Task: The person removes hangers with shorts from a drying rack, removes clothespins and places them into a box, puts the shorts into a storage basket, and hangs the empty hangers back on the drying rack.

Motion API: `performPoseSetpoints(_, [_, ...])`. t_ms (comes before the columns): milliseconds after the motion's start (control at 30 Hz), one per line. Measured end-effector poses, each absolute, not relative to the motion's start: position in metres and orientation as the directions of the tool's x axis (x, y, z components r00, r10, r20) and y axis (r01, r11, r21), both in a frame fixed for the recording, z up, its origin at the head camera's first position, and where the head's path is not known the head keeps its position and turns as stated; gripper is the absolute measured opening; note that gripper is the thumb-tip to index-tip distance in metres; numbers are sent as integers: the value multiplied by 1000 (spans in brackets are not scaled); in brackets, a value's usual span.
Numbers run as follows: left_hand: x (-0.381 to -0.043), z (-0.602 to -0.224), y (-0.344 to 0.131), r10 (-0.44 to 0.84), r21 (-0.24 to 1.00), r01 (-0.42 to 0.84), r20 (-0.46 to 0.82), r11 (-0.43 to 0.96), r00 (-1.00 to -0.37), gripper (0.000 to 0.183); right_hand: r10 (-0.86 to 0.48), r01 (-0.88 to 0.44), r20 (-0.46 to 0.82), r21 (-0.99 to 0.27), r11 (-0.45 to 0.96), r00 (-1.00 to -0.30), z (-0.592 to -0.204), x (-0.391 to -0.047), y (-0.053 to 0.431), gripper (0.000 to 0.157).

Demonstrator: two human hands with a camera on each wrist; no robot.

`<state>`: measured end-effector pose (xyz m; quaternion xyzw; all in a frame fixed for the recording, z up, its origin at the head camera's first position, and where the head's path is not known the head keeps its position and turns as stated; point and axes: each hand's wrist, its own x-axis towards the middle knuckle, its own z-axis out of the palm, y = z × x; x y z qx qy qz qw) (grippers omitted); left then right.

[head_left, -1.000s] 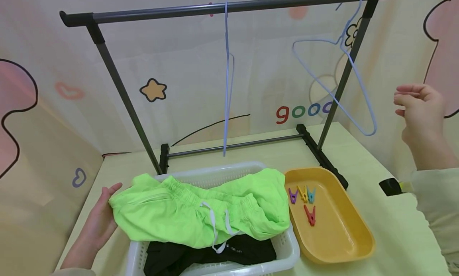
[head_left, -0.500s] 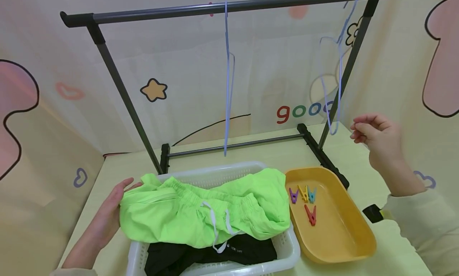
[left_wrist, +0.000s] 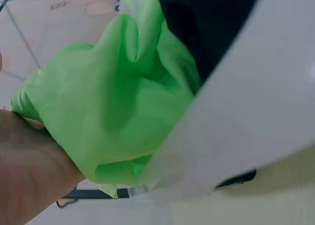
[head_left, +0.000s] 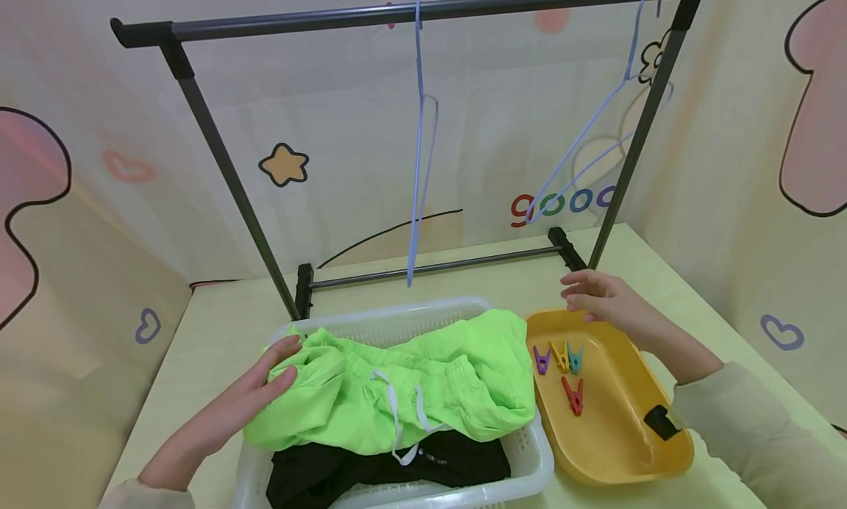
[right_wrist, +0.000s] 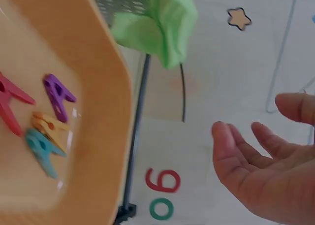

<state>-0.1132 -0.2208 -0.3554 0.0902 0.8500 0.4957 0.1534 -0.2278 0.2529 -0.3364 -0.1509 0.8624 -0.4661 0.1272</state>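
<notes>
Bright green drawstring shorts [head_left: 456, 380] lie bunched over a white basket [head_left: 544, 465], on top of a black garment [head_left: 370, 474]. My left hand [head_left: 248, 391] rests its extended fingers against the left end of the shorts; in the left wrist view, green cloth [left_wrist: 113, 102] hides most of the fingers. Over the back edge of the yellow tray [head_left: 615, 421] hovers my right hand [head_left: 612, 307], empty, its fingers loosely bent. The right wrist view also shows this hand [right_wrist: 270, 171] holding nothing. Purple [head_left: 542, 360], yellow, blue and red clothespins [head_left: 573, 396] lie in the tray.
Behind the basket stands a black clothes rack [head_left: 298, 21]. One blue hanger [head_left: 419, 141] hangs mid-bar, edge-on; another blue hanger [head_left: 579, 141] hangs tilted near the right post. A patterned curtain [head_left: 218, 148] closes off the back and sides.
My right hand has come down and left from beside the right hanger to above the tray. That hanger has swung round. My left hand has moved rightward, pushing the shorts' left end inward.
</notes>
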Motion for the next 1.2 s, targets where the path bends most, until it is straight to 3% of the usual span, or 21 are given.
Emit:
performPoseSetpoints(200, [-114,-356,-202,352,784,33,-241,620,-904,66,-468,-129,-198,-806,578,-861,-359,-224,232,56])
performPoseSetpoints(400, [-116,-366,-191,422,728,130,-233,673,-876,75,-504,-86,-265,-817,570,-822,-374,-222,216,67])
performPoseSetpoints(700, [-112,-368,-185,509,697,203,-265,688,-819,75,-545,-186,-160,-831,525,-823,-381,-217,199,64])
performPoseSetpoints(867, [-110,-368,-183,509,647,236,-272,725,-816,76,-557,-279,-112,-774,568,-823,-376,-210,190,62])
performPoseSetpoints(1200, [-108,-376,-182,517,548,298,-302,781,-801,78,-681,-479,-62,-664,574,-729,-379,-196,165,62])
